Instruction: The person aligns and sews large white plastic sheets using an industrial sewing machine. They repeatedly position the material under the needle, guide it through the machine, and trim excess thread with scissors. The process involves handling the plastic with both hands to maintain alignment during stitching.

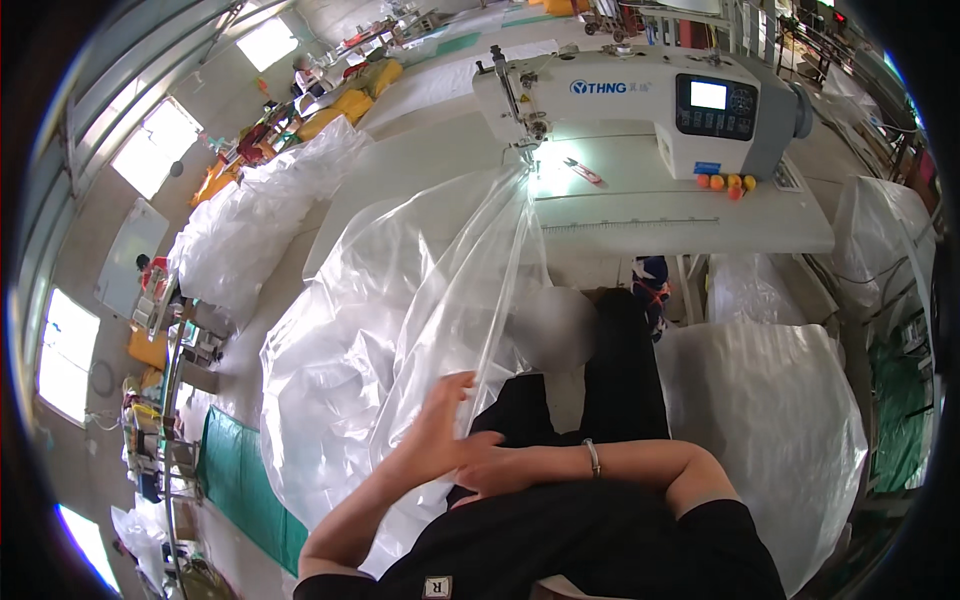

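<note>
Clear plastic sheeting (400,290) spreads from under the needle of a white sewing machine (600,95), gathered there into a narrow bunch, down over my left side. My left hand (440,435) is raised beside the sheeting's near edge, fingers stretched up and thumb spread, with nothing seen in it. Close below it, my right hand (488,470) lies across my lap, a bracelet (593,458) on its wrist. My left hand and body partly cover its fingers, so their grip is hidden. Thread snips (583,170) rest on the machine table (640,235) near the lit needle.
Several small orange and yellow round things (735,185) sit by the machine's base. More plastic sheeting (765,430) bulges at my right, and another heap (250,225) lies at far left. A green sheet (240,480) covers floor at left. A person (305,75) is far back.
</note>
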A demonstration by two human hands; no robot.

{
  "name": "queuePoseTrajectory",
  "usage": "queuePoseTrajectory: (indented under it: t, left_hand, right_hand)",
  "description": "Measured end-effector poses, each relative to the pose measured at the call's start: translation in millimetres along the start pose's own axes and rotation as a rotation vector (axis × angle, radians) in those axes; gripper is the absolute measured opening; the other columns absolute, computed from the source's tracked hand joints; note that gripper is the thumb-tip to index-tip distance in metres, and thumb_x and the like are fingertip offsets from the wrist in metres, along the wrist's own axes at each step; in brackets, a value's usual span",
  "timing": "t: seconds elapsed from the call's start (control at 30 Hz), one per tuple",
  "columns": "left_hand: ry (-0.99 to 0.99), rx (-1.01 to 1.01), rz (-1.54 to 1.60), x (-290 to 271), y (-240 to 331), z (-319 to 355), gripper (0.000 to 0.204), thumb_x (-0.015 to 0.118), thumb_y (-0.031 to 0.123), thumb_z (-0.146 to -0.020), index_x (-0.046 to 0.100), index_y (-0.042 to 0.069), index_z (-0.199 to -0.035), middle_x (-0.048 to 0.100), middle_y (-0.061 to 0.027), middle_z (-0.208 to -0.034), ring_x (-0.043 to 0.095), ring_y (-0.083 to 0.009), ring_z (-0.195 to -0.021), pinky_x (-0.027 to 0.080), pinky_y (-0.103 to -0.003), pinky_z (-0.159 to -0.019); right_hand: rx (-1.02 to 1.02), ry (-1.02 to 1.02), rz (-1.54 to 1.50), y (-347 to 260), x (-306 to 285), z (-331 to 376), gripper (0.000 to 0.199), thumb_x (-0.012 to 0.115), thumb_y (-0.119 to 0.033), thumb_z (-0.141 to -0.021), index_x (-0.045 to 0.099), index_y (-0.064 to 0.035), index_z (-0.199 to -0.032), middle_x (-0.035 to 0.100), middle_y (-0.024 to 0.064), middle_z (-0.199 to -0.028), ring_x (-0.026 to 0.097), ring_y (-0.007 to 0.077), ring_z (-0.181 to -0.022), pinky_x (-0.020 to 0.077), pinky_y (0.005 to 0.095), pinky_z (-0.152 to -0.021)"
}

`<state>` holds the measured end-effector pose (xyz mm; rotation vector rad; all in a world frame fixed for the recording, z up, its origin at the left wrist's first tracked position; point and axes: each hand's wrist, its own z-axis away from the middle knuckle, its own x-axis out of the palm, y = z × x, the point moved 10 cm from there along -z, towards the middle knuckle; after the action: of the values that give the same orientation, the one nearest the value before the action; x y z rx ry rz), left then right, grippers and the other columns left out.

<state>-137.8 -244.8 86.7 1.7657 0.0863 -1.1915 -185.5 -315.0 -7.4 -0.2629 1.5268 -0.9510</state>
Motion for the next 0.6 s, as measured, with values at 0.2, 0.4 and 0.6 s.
queuePoseTrajectory:
  t: [0.2, 0.4, 0.6]
  left_hand:
    - [0.048, -0.211, -0.081, 25.4, -79.2, 5.8, 0.048, 0.060, 0.003, -0.078, 0.041, 0.001, -0.121, 0.057, -0.0181, -0.085, 0.061, -0.0378, -0.080, 0.048, -0.041, -0.071]
    - [0.188, -0.207, 0.102, 10.1, -100.6, 14.5, 0.039, 0.058, 0.001, -0.079, 0.044, 0.000, -0.115, 0.061, -0.0173, -0.083, 0.062, -0.0336, -0.070, 0.048, -0.039, -0.067]
    - [0.471, -0.009, -0.055, -0.8, -54.3, 12.8, 0.036, 0.064, 0.007, -0.084, 0.044, -0.003, -0.113, 0.058, -0.0148, -0.072, 0.060, -0.0287, -0.064, 0.046, -0.034, -0.060]
  right_hand:
    - [0.096, 0.350, -0.498, 45.1, -44.3, 77.2, 0.034, 0.070, -0.036, -0.078, 0.070, -0.0020, -0.085, 0.069, 0.0147, -0.087, 0.067, 0.0302, -0.082, 0.0518, 0.0373, -0.072]
    - [0.870, 1.534, 0.464, 209.9, -117.5, 253.9, 0.029, 0.076, -0.025, -0.069, 0.068, -0.0054, -0.089, 0.062, 0.0129, -0.108, 0.059, 0.0337, -0.104, 0.0495, 0.0431, -0.084]
    - [0.518, 0.994, -0.005, 204.7, -79.8, 158.6, 0.022, 0.074, -0.023, -0.075, 0.068, -0.0019, -0.080, 0.067, 0.0146, -0.075, 0.064, 0.0352, -0.072, 0.0513, 0.0418, -0.066]
